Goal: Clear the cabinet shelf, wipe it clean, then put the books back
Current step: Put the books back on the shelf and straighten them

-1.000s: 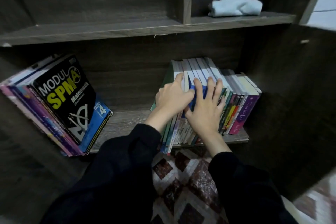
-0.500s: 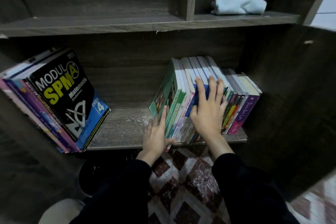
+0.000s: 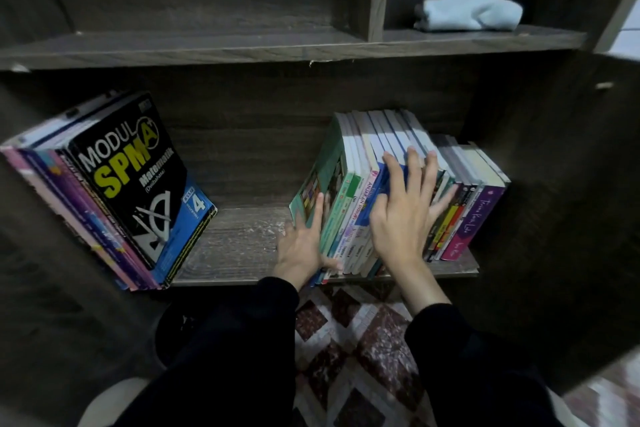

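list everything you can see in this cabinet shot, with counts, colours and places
lower shelf: one, dark wood, bare in the middle
right book row: many, mixed colours, upright, lower shelf right
left book stack: several, black cover in front, leaning, lower shelf left
cloth: one, light blue, upper shelf, right compartment
floor: red and white pattern, below
left hand: one, flat against the row's green end book
right hand: one, fingers spread over the row's spines

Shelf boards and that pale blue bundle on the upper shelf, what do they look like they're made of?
Shelf boards: probably laminated chipboard with a matte dark wood-grain print; the upper board's front edge shows a pale chip. Pale blue bundle: soft cloth, perhaps microfibre or terry, going by its fuzzy surface and rounded folds.
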